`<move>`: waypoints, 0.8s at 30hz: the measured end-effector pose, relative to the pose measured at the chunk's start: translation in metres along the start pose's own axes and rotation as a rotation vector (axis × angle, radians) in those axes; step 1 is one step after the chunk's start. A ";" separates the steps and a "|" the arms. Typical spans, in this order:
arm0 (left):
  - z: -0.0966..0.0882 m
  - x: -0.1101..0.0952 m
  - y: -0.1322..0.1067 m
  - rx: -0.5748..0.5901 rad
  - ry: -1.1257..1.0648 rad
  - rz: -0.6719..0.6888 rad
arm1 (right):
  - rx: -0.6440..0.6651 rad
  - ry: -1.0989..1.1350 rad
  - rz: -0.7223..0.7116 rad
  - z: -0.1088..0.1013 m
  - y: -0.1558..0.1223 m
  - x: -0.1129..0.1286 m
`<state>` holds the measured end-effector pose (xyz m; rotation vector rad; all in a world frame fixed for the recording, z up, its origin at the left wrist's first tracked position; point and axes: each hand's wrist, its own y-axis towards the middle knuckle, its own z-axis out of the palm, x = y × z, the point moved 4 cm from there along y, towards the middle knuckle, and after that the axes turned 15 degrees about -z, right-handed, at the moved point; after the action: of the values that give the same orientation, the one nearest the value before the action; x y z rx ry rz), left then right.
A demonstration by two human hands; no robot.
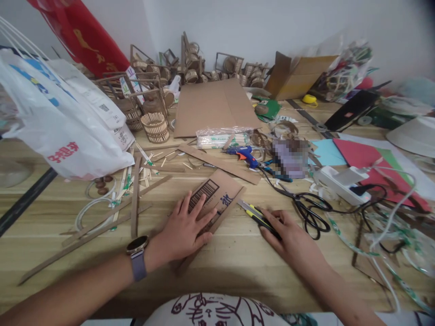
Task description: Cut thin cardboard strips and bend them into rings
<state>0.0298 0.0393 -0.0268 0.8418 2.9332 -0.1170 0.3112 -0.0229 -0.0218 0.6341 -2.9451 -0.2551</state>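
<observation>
A piece of brown cardboard (226, 183) printed with a barcode and dark characters lies on the wooden table (238, 271). My left hand (190, 222) rests flat on it with the fingers spread, and a watch (137, 246) is on that wrist. In my right hand (288, 235) is a yellow and black utility knife (255, 215), its blade out. The blade tip is close to the cardboard's right edge; whether they touch I cannot tell. Beyond the cardboard lies a long narrow cardboard strip (217, 163).
A blue glue gun (246, 155), black scissors (311, 208) and a white power strip (343, 185) lie to the right. Wooden strips (102, 226) and a white plastic bag (64, 131) are on the left. A large cardboard sheet (217, 108) and small slatted baskets (154, 128) stand farther back.
</observation>
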 end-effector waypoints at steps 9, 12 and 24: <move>0.002 -0.002 0.000 -0.038 -0.023 -0.001 | -0.007 0.048 -0.064 -0.001 0.001 0.008; 0.001 -0.002 0.000 -0.052 -0.020 -0.010 | -0.008 0.082 -0.090 0.001 -0.001 0.015; 0.000 -0.004 0.001 -0.019 0.019 -0.028 | -0.049 0.044 -0.146 0.004 -0.005 0.037</move>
<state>0.0340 0.0379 -0.0269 0.8035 2.9597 -0.0832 0.2794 -0.0422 -0.0235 0.8375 -2.8445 -0.3217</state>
